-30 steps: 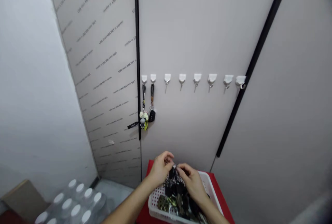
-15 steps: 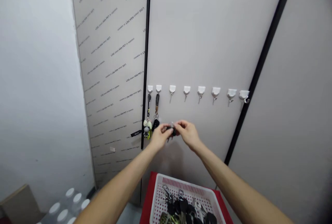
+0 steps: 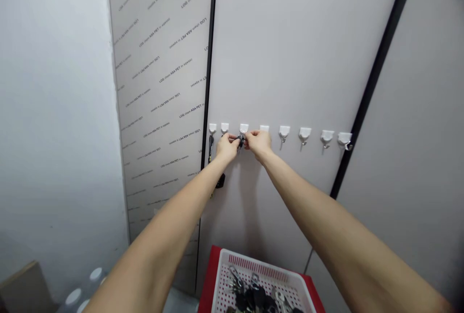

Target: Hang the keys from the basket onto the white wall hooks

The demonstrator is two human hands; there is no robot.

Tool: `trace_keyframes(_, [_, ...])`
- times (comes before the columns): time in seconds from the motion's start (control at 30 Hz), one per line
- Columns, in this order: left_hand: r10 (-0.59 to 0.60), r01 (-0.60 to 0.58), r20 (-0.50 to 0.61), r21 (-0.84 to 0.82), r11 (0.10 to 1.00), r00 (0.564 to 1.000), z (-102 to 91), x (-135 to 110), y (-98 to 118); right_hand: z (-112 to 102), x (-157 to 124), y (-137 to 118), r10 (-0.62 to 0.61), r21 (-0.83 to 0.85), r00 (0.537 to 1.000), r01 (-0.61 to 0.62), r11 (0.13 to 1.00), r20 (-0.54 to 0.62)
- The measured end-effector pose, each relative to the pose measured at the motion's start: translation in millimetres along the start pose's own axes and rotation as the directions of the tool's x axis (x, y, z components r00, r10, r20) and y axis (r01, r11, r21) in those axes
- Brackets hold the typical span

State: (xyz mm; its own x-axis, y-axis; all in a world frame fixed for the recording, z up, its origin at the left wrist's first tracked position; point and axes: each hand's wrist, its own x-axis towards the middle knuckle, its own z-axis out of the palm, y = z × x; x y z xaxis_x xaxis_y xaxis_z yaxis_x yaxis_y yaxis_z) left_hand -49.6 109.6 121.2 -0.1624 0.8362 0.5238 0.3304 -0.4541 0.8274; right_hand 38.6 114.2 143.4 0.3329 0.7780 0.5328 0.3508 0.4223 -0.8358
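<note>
A small bunch of keys point(image 3: 241, 140) is pinched between my two hands, right under the third white wall hook point(image 3: 244, 127) from the left. My left hand point(image 3: 227, 147) closes on its left side, and my right hand point(image 3: 258, 142) grips it from the right, partly covering the fourth hook point(image 3: 264, 128). Whether the ring is over the hook's metal prong cannot be made out. On the first hook point(image 3: 212, 127) hangs a dark strap point(image 3: 210, 143). A black car key point(image 3: 220, 181) shows beneath my left forearm, its upper part hidden.
More white hooks point(image 3: 305, 132) run in a row to the right along the light panel. Below, a white perforated basket point(image 3: 268, 268) holds several keys and stands on something red point(image 3: 209, 274). White-capped bottles point(image 3: 73, 296) stand at lower left. A black vertical strip point(image 3: 208, 76) edges the panel.
Both hands have risen with the keys from below the hook row up to the third hook. My left forearm now covers much of the hanging keys.
</note>
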Motion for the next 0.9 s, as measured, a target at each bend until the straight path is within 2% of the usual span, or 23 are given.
trace_keyframes(0.13, [-0.049,0.048,0.017,0.040,0.998,0.999,6.6,-2.2,-7.8,2.7,5.2,16.5,-0.005,-0.045,1.000,0.005,0.999,0.010])
trace_keyframes(0.23, [-0.080,0.080,0.024,0.002,0.997,0.997,10.7,-4.8,-20.9,-0.2,0.8,22.6,-0.014,-0.049,0.999,0.016,0.999,0.036])
trace_keyframes(0.43, [-0.162,0.170,0.083,-0.102,0.980,0.983,11.8,-24.6,-52.9,-25.4,-30.7,32.3,0.012,-0.019,0.995,-0.010,1.000,0.100])
trace_keyframes(0.53, [-0.169,0.189,0.167,-0.110,0.976,0.971,13.6,-56.3,-74.7,-44.6,-66.9,61.9,0.089,-0.015,0.975,-0.088,0.996,0.203])
trace_keyframes(0.6, [-0.158,0.191,0.260,-0.104,0.976,0.952,16.9,-87.6,-93.7,-57.7,-101.4,94.4,0.177,-0.045,0.940,-0.171,0.984,0.292])
trace_keyframes(0.7, [-0.167,0.193,0.406,-0.024,0.981,0.899,22.3,-143.0,-124.7,-76.3,-162.6,148.1,0.314,-0.162,0.874,-0.272,0.948,0.370])
trace_keyframes(0.8, [-0.194,0.136,0.516,0.150,0.979,0.834,24.3,-192.6,-148.8,-90.9,-215.3,186.6,0.340,-0.311,0.847,-0.221,0.924,0.409])
trace_keyframes(0.9, [-0.150,-0.058,0.597,0.313,0.948,0.788,23.2,-223.2,-158.8,-97.8,-242.5,201.5,0.278,-0.377,0.851,-0.104,0.921,0.446])
